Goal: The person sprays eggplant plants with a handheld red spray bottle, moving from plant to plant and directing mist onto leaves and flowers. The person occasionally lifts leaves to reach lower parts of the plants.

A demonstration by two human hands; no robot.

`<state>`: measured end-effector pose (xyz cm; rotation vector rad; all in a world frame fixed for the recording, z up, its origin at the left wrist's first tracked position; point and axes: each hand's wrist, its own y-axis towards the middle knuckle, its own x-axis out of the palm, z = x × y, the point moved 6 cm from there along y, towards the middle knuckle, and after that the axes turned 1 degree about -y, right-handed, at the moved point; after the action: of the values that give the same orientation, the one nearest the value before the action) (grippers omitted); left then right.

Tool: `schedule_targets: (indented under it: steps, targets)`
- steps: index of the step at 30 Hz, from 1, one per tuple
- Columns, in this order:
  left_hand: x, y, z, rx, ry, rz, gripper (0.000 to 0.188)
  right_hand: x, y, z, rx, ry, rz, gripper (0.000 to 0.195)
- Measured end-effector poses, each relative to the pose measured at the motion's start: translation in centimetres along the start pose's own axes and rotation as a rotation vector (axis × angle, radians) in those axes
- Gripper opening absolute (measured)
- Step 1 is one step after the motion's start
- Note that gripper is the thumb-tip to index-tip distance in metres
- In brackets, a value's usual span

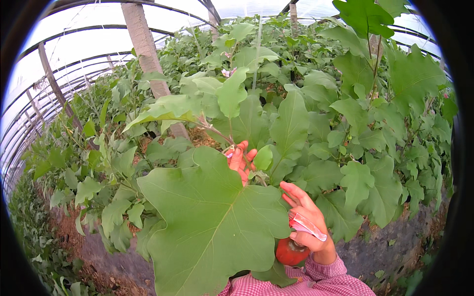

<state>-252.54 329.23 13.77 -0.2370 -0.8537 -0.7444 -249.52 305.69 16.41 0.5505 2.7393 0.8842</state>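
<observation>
My left hand (240,159) is at an eggplant stem (216,131), fingers curled near a small purple flower (229,154); a large eggplant leaf (211,218) hides its lower part, so its grip is unclear. To the lower right, my right hand (305,216) holds a small tool with a red and whitish handle (307,226) against the palm, its first fingers extended beside the leaf's edge. Just below that hand is a round red object (290,251), partly behind the leaf. A small leaf (263,158) stands right of the left hand.
Dense eggplant plants surround me. A concrete post (144,48) rises at upper left, and a thin clear string (257,51) hangs in front. Dark ground film (118,255) and soil with dry litter (74,240) lie below. Curved greenhouse ribs (107,26) carry plastic sheeting overhead.
</observation>
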Motion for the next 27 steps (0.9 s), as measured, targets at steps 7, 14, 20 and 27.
schedule_targets:
  steps: [7, 14, 20, 27]
  targets:
    - [2.8, 3.2, -1.5, -0.179, 0.406, -0.381, 0.031, 0.7, -1.4, 0.2, 0.128, -0.015, 0.231, 0.033]
    - [1.9, 3.2, 0.7, 0.146, 0.319, -0.631, 0.040, 1.8, -4.2, 3.7, 0.454, -0.293, 0.634, 0.049]
    - [-6.9, 8.7, 5.8, 0.239, 0.276, -0.387, 0.032, 6.2, -3.9, 2.8, 0.357, -0.350, 0.565, 0.050]
    - [-5.0, 22.0, 10.4, 0.243, 0.130, -0.325, 0.027, 13.0, -2.8, 1.8, 0.420, -0.366, 0.538, 0.038]
